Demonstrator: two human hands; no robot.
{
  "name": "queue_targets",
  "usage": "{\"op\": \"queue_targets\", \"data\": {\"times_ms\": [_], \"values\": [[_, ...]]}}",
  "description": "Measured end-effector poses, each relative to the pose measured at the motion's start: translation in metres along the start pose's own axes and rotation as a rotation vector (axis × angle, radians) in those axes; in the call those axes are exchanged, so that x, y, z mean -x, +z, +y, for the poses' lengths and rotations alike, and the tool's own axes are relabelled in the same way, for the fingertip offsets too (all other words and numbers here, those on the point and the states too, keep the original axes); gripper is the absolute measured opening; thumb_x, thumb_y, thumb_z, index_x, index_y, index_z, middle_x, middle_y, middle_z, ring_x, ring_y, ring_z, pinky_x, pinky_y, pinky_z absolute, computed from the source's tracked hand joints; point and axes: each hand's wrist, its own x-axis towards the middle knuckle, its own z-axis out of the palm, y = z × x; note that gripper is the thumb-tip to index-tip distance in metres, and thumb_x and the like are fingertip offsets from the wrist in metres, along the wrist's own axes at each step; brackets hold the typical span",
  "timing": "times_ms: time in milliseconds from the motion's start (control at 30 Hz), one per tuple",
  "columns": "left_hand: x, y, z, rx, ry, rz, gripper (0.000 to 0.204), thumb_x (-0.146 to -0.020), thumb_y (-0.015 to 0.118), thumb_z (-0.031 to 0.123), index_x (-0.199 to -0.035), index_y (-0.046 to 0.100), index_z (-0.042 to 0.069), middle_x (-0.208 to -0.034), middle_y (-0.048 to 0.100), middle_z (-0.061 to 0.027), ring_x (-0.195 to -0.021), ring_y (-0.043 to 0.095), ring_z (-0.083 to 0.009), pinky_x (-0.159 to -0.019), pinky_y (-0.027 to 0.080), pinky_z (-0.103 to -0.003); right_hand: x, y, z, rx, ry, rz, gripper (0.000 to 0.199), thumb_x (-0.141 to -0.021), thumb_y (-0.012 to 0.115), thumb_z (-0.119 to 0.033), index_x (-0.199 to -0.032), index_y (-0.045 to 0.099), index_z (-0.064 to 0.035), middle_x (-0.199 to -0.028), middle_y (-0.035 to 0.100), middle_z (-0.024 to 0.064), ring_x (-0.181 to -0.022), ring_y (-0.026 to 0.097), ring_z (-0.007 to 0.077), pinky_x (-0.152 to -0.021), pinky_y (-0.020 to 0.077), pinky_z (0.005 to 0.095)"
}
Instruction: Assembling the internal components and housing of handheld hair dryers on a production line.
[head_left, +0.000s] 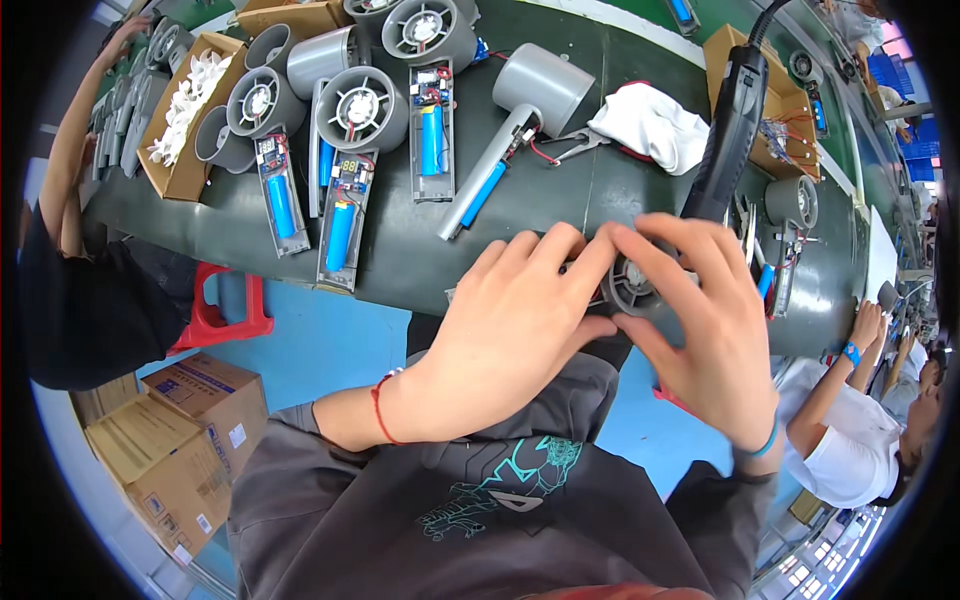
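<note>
My left hand [510,330] and my right hand [712,325] come together at the front edge of the table, both closed around a small grey fan unit [632,286]. Its round ring and spokes show between my thumbs and forefingers; the rest of it is hidden under my fingers. Just beyond my left hand lies a grey handheld fan [540,90], its handle laid open with a blue battery [484,195] and wires showing. Pliers [577,146] and a white cloth [655,128] lie further back.
Several open fan units [361,110] with blue batteries and circuit boards stand at the left. A cardboard box of white parts [190,115] is beyond them. A black corded tool [730,130] hangs at the right, near a cardboard box [780,150]. People work on both sides.
</note>
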Motion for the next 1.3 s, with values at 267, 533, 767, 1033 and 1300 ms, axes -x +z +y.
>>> {"op": "queue_targets", "data": {"times_ms": [267,533,767,1033,1300], "values": [[-0.002,0.011,-0.01,-0.018,-0.044,0.101,0.052,-0.071,0.076,0.022,-0.117,0.057,0.008,-0.071,0.052,-0.007,-0.065,0.057,-0.0268,-0.057,0.045,-0.039,-0.03,-0.019,0.002,0.057,-0.07,-0.375,0.06,-0.056,0.078,0.0,-0.112,0.057,-0.0061,-0.104,0.056,0.0125,-0.095,0.056,0.0338,-0.078,0.0482,0.04],[-0.003,0.011,-0.012,-0.012,-0.056,0.054,0.054,-0.075,0.073,0.027,-0.123,0.056,0.01,-0.067,0.054,-0.0063,-0.055,0.057,-0.0277,-0.049,0.044,-0.039,-0.052,-0.026,0.001,0.158,-0.079,-0.521,0.053,-0.053,0.08,-0.002,-0.099,0.056,-0.0055,-0.092,0.054,0.0124,-0.083,0.059,0.0352,-0.069,0.049,0.0394],[-0.002,0.009,-0.014,-0.024,-0.039,0.054,0.056,-0.074,0.074,0.03,-0.122,0.057,0.006,-0.069,0.055,-0.0073,-0.056,0.058,-0.0269,-0.05,0.044,-0.038,-0.057,-0.047,-0.014,0.169,-0.1,-0.524,0.053,-0.051,0.075,0.0,-0.1,0.054,-0.0052,-0.093,0.052,0.0134,-0.086,0.057,0.0362,-0.072,0.0474,0.0394],[0.002,0.013,-0.02,-0.035,0.023,0.112,0.054,-0.076,0.072,0.026,-0.123,0.055,0.005,-0.073,0.056,-0.0097,-0.061,0.059,-0.0298,-0.054,0.046,-0.039,-0.041,-0.028,-0.008,0.06,-0.121,-0.476,0.049,-0.063,0.071,-0.003,-0.109,0.053,-0.0056,-0.105,0.051,0.0132,-0.095,0.055,0.0347,-0.078,0.0475,0.0398],[0.001,0.014,-0.016,-0.023,-0.032,0.055,0.051,-0.076,0.071,0.022,-0.121,0.054,0.004,-0.073,0.056,-0.01,-0.062,0.061,-0.0316,-0.053,0.045,-0.04,-0.046,-0.024,0.003,0.339,-0.409,-0.395,0.034,-0.066,0.077,-0.018,-0.093,0.059,-0.0095,-0.096,0.055,0.0074,-0.08,0.057,0.0274,-0.066,0.0469,0.0381]]}}
